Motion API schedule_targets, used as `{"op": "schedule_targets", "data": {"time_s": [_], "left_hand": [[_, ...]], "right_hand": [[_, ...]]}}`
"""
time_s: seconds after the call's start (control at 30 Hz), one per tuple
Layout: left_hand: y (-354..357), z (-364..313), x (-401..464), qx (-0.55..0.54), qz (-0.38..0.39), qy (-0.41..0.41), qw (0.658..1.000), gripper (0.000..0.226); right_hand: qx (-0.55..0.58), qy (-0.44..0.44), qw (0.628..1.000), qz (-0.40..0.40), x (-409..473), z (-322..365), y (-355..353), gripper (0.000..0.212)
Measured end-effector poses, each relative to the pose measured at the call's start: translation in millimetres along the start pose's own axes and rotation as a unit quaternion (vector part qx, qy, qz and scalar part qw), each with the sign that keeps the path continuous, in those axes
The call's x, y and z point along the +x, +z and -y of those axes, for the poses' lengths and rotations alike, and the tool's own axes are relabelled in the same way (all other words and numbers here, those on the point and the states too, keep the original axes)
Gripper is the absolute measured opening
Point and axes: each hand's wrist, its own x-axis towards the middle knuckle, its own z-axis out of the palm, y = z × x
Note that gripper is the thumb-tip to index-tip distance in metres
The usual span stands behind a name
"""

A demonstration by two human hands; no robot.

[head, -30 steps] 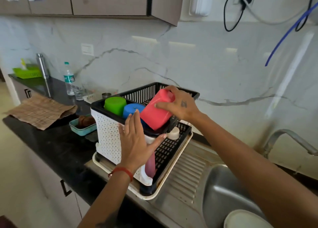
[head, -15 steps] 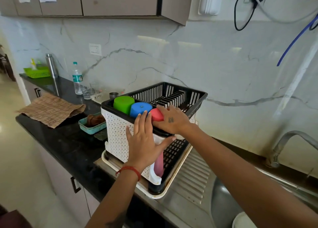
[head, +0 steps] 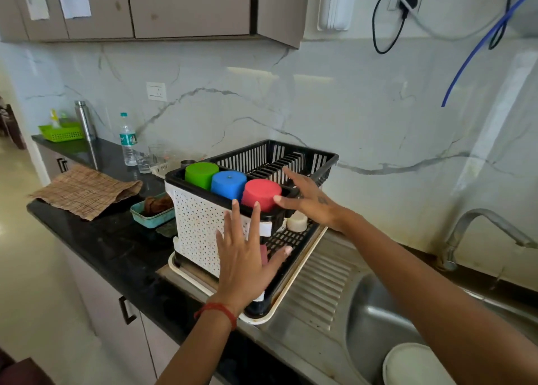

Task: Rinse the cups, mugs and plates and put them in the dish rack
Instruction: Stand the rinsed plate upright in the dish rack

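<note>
A black and white dish rack point(head: 201, 224) stands on a cream tray beside the sink. Three cups sit upside down in a row in its front holder: green point(head: 201, 174), blue point(head: 228, 184) and red point(head: 260, 194). My right hand point(head: 308, 200) hovers just right of the red cup with fingers spread, its thumb tip near the cup's side. My left hand point(head: 243, 256) lies flat with straight fingers against the rack's white perforated front. A white plate point(head: 413, 364) lies in the steel sink point(head: 375, 323) at the bottom right.
A tap point(head: 483, 224) arches over the sink at the right. Left of the rack on the black counter are a teal tray point(head: 151, 213), a woven mat point(head: 84, 191), a water bottle point(head: 128, 140), glasses, a steel flask and a green basket. Cables hang on the wall above.
The red cup went from tilted in my right hand to upside down in the rack. My right hand has let go and opened beside it. My left hand stays on the rack front.
</note>
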Motion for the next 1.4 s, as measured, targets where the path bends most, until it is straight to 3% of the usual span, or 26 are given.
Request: {"op": "schedule_targets", "data": {"time_s": [0.23,0.33,0.43,0.53,0.6,0.7,0.8,0.9,1.03,1.23,1.4], "left_hand": [[43.2,-62.1,-34.6,0.046,-0.052,0.151,0.986,0.082],[71.7,-85.3,-42.8,0.01,0.012,0.168,0.986,0.079],[111.8,-112.2,-56.2,-0.02,0.133,0.154,0.979,0.08],[156.9,-134.0,-74.2,-0.116,0.277,0.108,0.948,0.082],[185.1,-150.8,-86.1,-0.168,0.368,0.057,0.913,0.081],[222.6,-170.1,-106.3,-0.199,0.441,-0.018,0.875,0.076],[253.9,-179.1,-124.1,-0.199,0.46,-0.086,0.861,0.065],[273.4,-182.4,-129.1,-0.151,0.503,-0.129,0.841,0.077],[280.1,-189.0,-124.3,-0.176,0.567,-0.247,0.766,0.089],[286.9,-183.2,-120.9,-0.266,0.509,-0.377,0.727,0.065],[283.1,-180.4,-118.2,-0.302,0.516,-0.396,0.697,0.039]], "right_hand": [[-0.006,0.009,0.997,-0.083,-85.7,-63.0,-37.7,0.061],[-0.011,0.042,0.996,-0.083,-128.8,-99.8,-44.2,0.06],[0.066,0.092,0.986,-0.119,-178.6,-142.1,-47.4,0.054],[0.127,0.147,0.97,-0.143,-223.9,-187.0,-39.1,0.048],[0.102,0.215,0.962,-0.134,-249.3,-221.7,-29.2,0.048],[0.07,0.306,0.942,-0.121,-280.5,-271.1,-11.3,0.048],[0.0,0.356,0.933,-0.055,-305.5,-313.6,9.6,0.055],[-0.071,0.397,0.911,0.089,-324.1,-338.6,31.7,0.069],[-0.141,0.381,0.882,0.238,-331.0,-349.4,49.6,0.075],[-0.165,0.366,0.882,0.247,-332.2,-354.8,51.5,0.069],[-0.136,0.373,0.888,0.232,-329.5,-352.2,54.0,0.088]]}}
